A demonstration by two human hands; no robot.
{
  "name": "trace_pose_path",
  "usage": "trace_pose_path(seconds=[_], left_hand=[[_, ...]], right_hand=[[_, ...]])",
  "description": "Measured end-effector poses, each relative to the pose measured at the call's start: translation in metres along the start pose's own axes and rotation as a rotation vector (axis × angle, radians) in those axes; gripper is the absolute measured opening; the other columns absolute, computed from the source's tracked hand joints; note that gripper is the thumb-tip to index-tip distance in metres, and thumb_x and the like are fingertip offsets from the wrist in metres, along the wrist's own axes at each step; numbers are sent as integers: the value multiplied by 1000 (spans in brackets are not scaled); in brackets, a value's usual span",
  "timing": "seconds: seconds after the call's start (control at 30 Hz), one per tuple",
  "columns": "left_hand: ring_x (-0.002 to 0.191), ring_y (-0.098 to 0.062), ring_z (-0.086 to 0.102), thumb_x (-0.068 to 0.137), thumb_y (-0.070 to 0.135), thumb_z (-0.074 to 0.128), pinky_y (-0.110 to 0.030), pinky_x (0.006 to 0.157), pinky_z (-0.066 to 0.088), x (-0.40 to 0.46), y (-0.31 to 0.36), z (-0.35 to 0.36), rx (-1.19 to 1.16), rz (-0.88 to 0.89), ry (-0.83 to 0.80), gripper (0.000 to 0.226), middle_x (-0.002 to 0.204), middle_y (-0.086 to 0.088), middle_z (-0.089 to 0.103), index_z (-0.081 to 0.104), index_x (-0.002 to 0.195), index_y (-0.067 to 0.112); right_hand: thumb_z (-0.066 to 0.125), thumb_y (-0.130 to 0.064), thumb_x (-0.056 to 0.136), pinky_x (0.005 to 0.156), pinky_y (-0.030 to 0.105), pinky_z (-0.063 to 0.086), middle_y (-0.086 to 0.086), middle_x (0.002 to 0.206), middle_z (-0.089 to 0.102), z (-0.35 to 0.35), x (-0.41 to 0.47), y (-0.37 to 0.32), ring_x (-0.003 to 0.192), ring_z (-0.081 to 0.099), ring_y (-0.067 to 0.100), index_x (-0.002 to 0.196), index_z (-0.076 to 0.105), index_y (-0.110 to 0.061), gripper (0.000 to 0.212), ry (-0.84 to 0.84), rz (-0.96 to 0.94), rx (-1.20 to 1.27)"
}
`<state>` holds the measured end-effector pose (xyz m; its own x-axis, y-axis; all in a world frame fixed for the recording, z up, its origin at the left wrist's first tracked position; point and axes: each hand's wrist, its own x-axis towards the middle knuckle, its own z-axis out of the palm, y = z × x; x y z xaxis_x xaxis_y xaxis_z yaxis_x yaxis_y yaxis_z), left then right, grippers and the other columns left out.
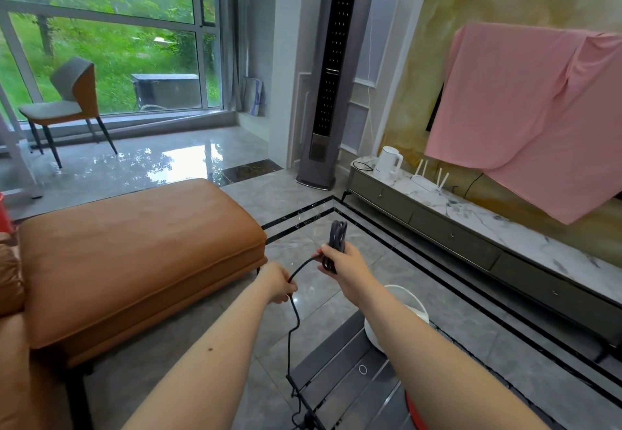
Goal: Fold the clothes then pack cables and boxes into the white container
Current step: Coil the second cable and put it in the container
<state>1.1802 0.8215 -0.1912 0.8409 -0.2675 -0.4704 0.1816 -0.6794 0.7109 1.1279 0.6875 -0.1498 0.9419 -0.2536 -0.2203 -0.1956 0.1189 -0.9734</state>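
The black braided cable [296, 298] is partly wound into a tight bundle of loops gripped in the right hand [340, 261], whose fingers are curled round the coil's middle so that the loops stand up above the fist and cannot spring apart. From that hand the loose run drops to the left hand [279, 283], just beside and slightly lower, which pinches it between curled fingers, seemingly to guide and tension the strand as it feeds into the coil. Below the left hand the cable hangs free down to the dark slatted desk [340, 379], where its tail lies tangled. The white round container [409, 308] sits on that desk beneath the right forearm, close at hand for dropping the finished coil in. Left of both hands stands the tan leather ottoman [134, 254].
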Motion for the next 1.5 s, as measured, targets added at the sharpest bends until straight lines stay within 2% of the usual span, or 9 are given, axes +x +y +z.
trace_pose_path(seconds=[0.1,0.27,0.4,0.6,0.9,1.03,1.33,1.43,1.5], left_hand=[[81,-19,61,89,18,63,-30,83,53,1,0,-2,1,55,68,24,88,-11,63,68,103,-2],[73,-19,61,89,16,64,-33,77,56,-2,4,-13,-33,167,101,19,80,-11,65,65,73,6],[59,-16,59,87,20,67,-31,66,56,-7,10,-23,-59,242,112,21,69,-8,65,64,72,6],[51,-15,55,86,12,68,-21,52,53,-17,40,-41,-76,273,114,15,63,-9,60,67,86,-3],[58,-18,56,89,4,62,-27,67,56,-31,75,-43,-204,145,24,11,68,-13,58,62,78,1],[57,-18,54,91,4,58,-32,80,54,-30,88,-39,-248,55,34,19,66,-13,55,55,72,3],[66,-24,60,92,10,59,-36,96,53,-29,94,-32,-189,33,59,11,87,-21,66,59,89,-1],[77,-29,65,93,11,58,-35,93,54,-31,93,-31,-245,55,49,14,91,-22,66,57,96,-2],[74,-29,64,94,9,54,-27,71,57,-32,87,-30,-331,81,39,10,82,-18,60,55,89,0]], right_hand=[[48,-11,97,92,36,50,4,80,62,-3,-1,-2,82,64,14,86,52,-11,11,-30,-28,124],[47,-12,98,90,39,53,-1,56,60,-11,1,-8,68,60,18,78,49,-8,20,-46,-52,280],[49,-11,97,78,32,56,0,60,51,-19,1,-8,55,54,14,81,47,-9,16,-90,-39,300],[47,-14,97,56,18,42,-3,67,44,-15,1,-8,54,45,7,82,43,-18,16,-119,-25,-242],[55,-16,93,48,11,35,-4,66,41,-14,-10,-1,58,40,7,77,43,-20,21,-117,-21,-434],[60,-21,91,49,11,35,-6,67,43,-12,-13,-1,58,39,5,92,50,-14,12,-130,-40,-414],[65,-15,87,52,15,36,-3,65,45,-11,-13,4,58,42,8,77,50,-16,18,-170,-6,-383],[61,-14,89,53,17,34,-4,66,44,-9,-10,4,58,40,8,75,51,-19,18,-112,19,-373],[59,-14,89,54,19,32,-1,67,43,-8,-10,5,59,38,10,74,49,-17,19,-81,34,-375]])
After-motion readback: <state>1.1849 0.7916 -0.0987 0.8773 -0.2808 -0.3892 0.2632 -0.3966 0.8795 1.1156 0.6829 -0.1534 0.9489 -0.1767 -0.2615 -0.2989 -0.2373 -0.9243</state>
